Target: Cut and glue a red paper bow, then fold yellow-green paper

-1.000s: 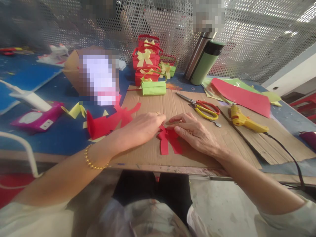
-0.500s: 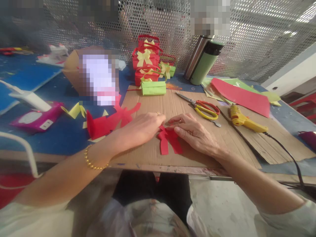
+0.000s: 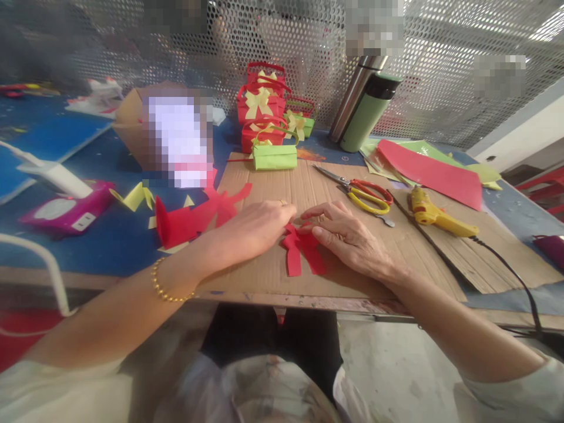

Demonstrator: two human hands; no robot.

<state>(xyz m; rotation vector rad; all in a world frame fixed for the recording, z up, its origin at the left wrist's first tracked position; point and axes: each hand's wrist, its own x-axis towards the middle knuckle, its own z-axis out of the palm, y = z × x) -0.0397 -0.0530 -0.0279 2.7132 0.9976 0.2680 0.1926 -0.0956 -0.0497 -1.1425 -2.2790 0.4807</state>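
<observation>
A red paper bow (image 3: 300, 251) lies on the brown cardboard sheet (image 3: 273, 188), its two tails pointing toward me. My left hand (image 3: 254, 227) has its fingers closed on the bow's left side. My right hand (image 3: 347, 235) pinches the bow's knot from the right with thumb and fingers pressed together. Both hands rest on the cardboard and cover the bow's upper loops.
Red-and-yellow scissors (image 3: 362, 193) and a yellow glue gun (image 3: 434, 214) with a black cord lie right of my hands. Red and green paper baskets (image 3: 267, 117) stand at the back beside a green flask (image 3: 365, 109). Red paper scraps (image 3: 194, 214) and coloured sheets (image 3: 429, 167) lie around.
Almost nothing has moved. My right fingers have shifted slightly on the bow's knot while both hands stay on the red paper bow.
</observation>
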